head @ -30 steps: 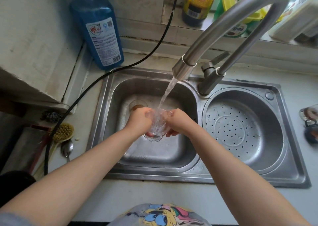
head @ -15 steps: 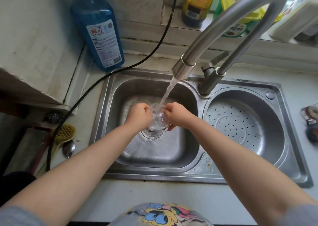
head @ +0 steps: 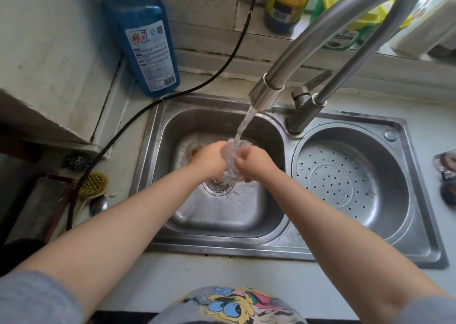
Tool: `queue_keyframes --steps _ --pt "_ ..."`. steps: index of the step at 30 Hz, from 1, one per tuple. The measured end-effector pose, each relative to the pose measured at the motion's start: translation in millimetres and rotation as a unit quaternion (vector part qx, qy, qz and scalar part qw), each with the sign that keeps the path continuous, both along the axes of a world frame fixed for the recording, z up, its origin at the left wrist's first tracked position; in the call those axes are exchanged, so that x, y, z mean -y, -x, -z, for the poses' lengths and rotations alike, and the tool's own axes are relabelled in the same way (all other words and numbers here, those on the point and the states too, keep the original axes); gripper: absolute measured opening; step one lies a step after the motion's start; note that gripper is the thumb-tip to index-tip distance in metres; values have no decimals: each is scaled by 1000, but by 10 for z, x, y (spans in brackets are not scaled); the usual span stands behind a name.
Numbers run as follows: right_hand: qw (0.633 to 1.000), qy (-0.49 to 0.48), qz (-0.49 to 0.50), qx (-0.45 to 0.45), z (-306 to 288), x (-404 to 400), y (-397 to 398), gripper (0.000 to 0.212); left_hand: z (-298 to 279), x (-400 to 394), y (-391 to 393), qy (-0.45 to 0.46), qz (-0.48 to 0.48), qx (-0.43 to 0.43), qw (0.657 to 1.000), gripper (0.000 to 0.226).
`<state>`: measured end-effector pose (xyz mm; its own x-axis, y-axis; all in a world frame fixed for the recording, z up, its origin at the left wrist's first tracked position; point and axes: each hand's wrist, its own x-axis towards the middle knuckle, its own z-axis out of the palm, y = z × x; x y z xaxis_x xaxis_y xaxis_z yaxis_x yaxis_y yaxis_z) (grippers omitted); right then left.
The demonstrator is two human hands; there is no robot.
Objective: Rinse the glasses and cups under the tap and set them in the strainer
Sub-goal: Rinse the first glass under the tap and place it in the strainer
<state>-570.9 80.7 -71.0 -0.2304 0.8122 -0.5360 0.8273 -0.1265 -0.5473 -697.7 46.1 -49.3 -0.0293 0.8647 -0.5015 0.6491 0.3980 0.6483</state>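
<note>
A clear glass [head: 230, 158] is held between both hands over the left sink basin [head: 217, 215]. My left hand [head: 208, 159] grips its left side and my right hand [head: 255, 162] grips its right side. Water from the steel tap [head: 265, 94] streams onto the glass rim and splashes over it. The perforated round strainer [head: 345, 175] sits in the right basin with nothing in it. Most of the glass is hidden by my fingers and the water.
A blue detergent bottle [head: 148, 42] stands at the back left, with a black cable [head: 158, 101] running past it. A brush [head: 92, 185] and spoon [head: 98, 204] lie left of the sink. Bottles line the windowsill [head: 288, 3].
My hands have lifted the glass a little higher toward the tap, and water now splashes over its rim.
</note>
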Motion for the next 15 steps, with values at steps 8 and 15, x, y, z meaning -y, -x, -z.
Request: queue_keyframes --steps 8,15 --pt "999 8 -27 -40 -84 -40 -57 32 33 -49 26 -23 25 -68 997 22" --pt "957 157 167 -176 -49 65 48 20 67 30 -1 -38 -57 -50 996 24"
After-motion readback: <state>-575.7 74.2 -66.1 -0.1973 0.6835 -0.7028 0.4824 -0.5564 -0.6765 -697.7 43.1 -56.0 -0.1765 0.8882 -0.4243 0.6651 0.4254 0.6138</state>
